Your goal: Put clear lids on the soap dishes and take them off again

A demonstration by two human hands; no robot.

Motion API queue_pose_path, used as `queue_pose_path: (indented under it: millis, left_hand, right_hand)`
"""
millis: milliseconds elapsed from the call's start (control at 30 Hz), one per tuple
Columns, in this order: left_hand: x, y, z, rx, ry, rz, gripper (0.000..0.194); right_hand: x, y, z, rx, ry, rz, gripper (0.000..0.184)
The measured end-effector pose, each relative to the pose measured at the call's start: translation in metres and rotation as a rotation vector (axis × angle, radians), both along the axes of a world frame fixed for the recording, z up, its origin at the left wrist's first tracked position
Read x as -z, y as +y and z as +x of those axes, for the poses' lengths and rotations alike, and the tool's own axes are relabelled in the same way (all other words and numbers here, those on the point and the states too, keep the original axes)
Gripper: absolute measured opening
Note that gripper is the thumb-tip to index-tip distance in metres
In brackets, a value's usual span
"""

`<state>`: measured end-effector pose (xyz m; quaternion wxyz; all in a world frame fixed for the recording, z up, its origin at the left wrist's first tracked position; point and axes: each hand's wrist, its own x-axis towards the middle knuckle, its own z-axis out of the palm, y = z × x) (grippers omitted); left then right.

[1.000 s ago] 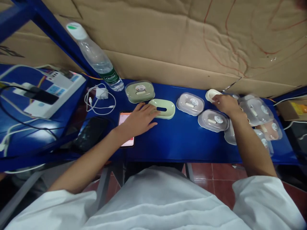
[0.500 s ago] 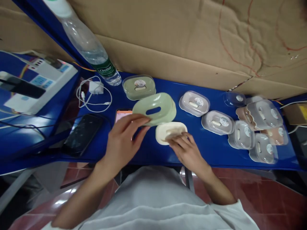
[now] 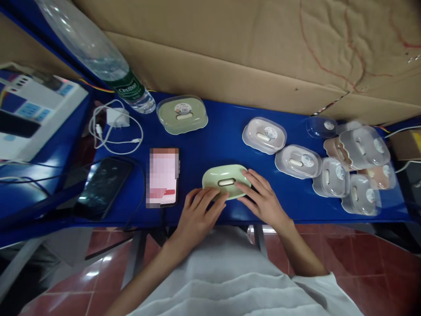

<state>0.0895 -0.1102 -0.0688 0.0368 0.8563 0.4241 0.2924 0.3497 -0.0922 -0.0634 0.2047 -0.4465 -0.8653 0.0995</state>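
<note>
A pale green oval soap dish [image 3: 224, 181] with a slot in its top lies near the front edge of the blue table [image 3: 213, 145]. Something cream-coloured shows through the slot. My left hand [image 3: 200, 210] presses on the dish's near left rim with its fingers together. My right hand [image 3: 263, 198] presses on its right side, fingers laid over the edge. Both hands grip the dish between them.
A finished green dish under a clear lid [image 3: 182, 115] stands behind. Several lidded pinkish dishes [image 3: 297, 161] crowd the right. Left are a phone with a lit screen [image 3: 162, 176], a dark phone [image 3: 102, 186], a white charger cable [image 3: 113, 125] and a water bottle [image 3: 98, 52]. Cardboard [image 3: 250, 48] backs the table.
The green dish, held lifted in my left hand, has come down over the cream insert that my right hand had set on the table. Both hands now press on it.
</note>
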Motion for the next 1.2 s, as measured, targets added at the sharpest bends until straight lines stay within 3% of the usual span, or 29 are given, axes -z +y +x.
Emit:
queue_pose_path:
  millis: [400, 533, 633, 700, 767, 867, 967, 1067, 1200]
  left_hand:
    - [0.013, -0.001, -0.005, 0.019, -0.067, 0.051, 0.041]
    - [0.011, 0.001, -0.005, 0.027, -0.069, 0.029, 0.038]
    - [0.008, 0.002, -0.005, 0.030, -0.038, 0.001, 0.034]
    - [0.007, 0.002, -0.005, 0.029, -0.023, -0.013, 0.034]
    - [0.006, 0.002, -0.004, 0.029, -0.019, -0.031, 0.034]
    - [0.006, 0.001, -0.004, 0.025, -0.022, -0.055, 0.033]
    - [0.007, 0.000, -0.003, 0.022, -0.028, -0.062, 0.033]
    - [0.006, -0.001, -0.003, 0.024, -0.032, -0.056, 0.033]
    - [0.005, -0.001, -0.003, 0.020, -0.031, -0.048, 0.032]
  right_hand:
    - [-0.002, -0.004, -0.003, -0.020, -0.092, 0.201, 0.067]
    - [0.001, -0.003, -0.006, -0.046, -0.160, 0.244, 0.064]
    - [-0.010, 0.004, 0.002, -0.115, -0.214, 0.235, 0.057]
    - [-0.028, 0.017, 0.022, -0.094, -0.213, 0.214, 0.050]
    - [-0.051, 0.040, 0.054, 0.085, -0.186, 0.185, 0.042]
    - [-0.081, 0.088, 0.112, 0.563, -0.250, 0.072, 0.046]
    - [-0.088, 0.135, 0.153, 0.925, -0.521, -0.268, 0.053]
    - [-0.076, 0.162, 0.168, 1.010, -0.619, -0.459, 0.055]
    - [-0.061, 0.171, 0.166, 0.974, -0.600, -0.427, 0.057]
